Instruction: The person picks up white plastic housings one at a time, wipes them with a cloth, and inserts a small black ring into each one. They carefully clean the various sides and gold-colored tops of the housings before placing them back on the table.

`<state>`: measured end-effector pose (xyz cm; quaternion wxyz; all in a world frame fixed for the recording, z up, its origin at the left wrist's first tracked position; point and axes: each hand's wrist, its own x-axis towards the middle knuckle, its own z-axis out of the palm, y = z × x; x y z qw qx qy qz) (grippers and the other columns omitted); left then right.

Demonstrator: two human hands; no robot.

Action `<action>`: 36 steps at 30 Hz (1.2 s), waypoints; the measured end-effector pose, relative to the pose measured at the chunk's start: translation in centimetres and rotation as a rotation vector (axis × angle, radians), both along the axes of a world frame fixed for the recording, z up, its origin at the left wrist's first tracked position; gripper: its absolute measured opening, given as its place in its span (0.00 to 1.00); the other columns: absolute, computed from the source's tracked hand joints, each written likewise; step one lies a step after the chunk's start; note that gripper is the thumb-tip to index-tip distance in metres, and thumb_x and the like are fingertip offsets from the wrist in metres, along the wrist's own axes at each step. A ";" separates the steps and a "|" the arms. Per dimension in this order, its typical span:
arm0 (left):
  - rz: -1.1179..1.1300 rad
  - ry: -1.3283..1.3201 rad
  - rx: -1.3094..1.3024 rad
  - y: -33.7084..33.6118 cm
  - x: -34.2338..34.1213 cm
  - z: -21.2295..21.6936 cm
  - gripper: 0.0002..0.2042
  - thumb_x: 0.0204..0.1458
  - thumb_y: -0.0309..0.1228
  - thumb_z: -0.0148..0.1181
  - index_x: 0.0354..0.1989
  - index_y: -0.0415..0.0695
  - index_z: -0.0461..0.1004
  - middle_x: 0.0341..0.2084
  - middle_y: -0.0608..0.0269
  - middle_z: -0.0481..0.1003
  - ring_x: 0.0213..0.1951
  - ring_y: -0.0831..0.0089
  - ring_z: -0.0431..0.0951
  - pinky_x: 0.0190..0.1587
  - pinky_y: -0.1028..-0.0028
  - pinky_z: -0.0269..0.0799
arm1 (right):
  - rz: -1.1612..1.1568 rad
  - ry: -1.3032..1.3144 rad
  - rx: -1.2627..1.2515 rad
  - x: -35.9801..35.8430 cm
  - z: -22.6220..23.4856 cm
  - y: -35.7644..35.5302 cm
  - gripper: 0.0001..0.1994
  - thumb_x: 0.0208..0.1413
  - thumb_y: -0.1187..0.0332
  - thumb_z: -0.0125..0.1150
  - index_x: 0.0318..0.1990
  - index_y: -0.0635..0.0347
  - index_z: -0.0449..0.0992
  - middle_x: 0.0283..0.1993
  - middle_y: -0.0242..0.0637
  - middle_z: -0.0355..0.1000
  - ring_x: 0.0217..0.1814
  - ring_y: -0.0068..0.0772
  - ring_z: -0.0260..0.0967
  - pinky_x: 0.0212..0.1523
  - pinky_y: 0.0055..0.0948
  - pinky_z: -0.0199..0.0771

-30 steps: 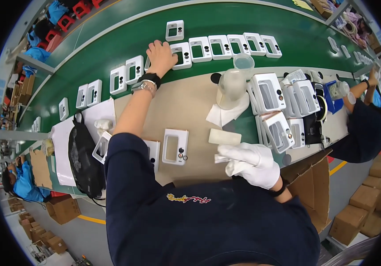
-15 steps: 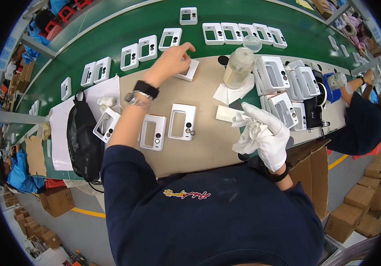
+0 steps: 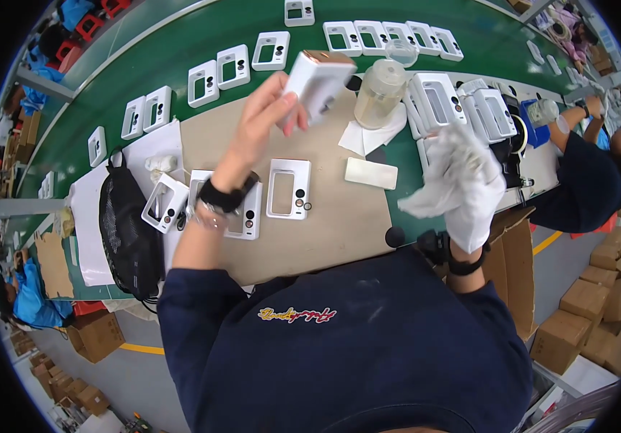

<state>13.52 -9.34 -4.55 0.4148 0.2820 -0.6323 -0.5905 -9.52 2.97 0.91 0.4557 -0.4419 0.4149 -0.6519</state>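
White frame, held tilted by the raised left hand, gloved right hand clutching blurred cloth

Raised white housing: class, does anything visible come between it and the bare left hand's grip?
Nothing visible: the bare left hand holds the white housing directly, near its lower end. The translucent jar stands to the right, outside the grip.

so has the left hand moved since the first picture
Yes: against the beige mat, the left hand has come back toward the person, from the green surface beyond the mat to over the mat, now holding a white frame.
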 end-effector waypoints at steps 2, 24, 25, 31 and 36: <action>-0.059 0.165 0.005 3.3 -1.7 1.2 0.15 0.50 0.41 0.49 0.24 0.41 0.64 0.19 0.66 0.69 0.19 0.82 0.65 0.26 0.83 0.61 | -0.142 -0.143 -0.180 0.7 1.0 -1.1 0.15 0.49 0.74 0.50 0.45 0.71 0.68 0.36 0.37 0.70 0.33 0.23 0.68 0.35 0.20 0.67; 0.410 -0.114 -0.949 9.9 -3.1 3.9 0.22 0.38 0.44 0.64 0.10 0.41 0.62 0.09 0.64 0.63 0.12 0.71 0.62 0.18 0.77 0.56 | 0.134 0.066 -0.026 5.1 0.5 -2.2 0.12 0.52 0.65 0.50 0.37 0.67 0.68 0.32 0.31 0.68 0.31 0.20 0.63 0.30 0.19 0.65; 0.468 -0.022 -0.736 10.1 -3.8 4.0 0.21 0.40 0.46 0.61 0.10 0.42 0.62 0.09 0.66 0.62 0.12 0.73 0.60 0.17 0.77 0.55 | 0.145 0.062 -0.025 5.4 0.5 -2.3 0.12 0.52 0.65 0.50 0.37 0.67 0.68 0.32 0.31 0.68 0.31 0.20 0.63 0.30 0.19 0.65; 0.684 0.538 0.573 10.5 -6.0 4.9 0.23 0.50 0.54 0.43 0.15 0.47 0.59 0.11 0.75 0.57 0.13 0.84 0.52 0.16 0.81 0.47 | 0.098 -0.105 -0.036 7.2 0.1 -1.8 0.13 0.55 0.62 0.46 0.39 0.66 0.65 0.31 0.29 0.66 0.30 0.17 0.61 0.29 0.17 0.63; 0.617 0.565 0.781 9.7 -5.7 5.9 0.22 0.52 0.55 0.38 0.21 0.48 0.60 0.12 0.76 0.53 0.13 0.86 0.47 0.15 0.81 0.44 | 0.165 0.117 -0.007 8.0 -1.4 -1.0 0.20 0.58 0.57 0.40 0.50 0.64 0.60 0.39 0.32 0.64 0.37 0.19 0.61 0.38 0.19 0.64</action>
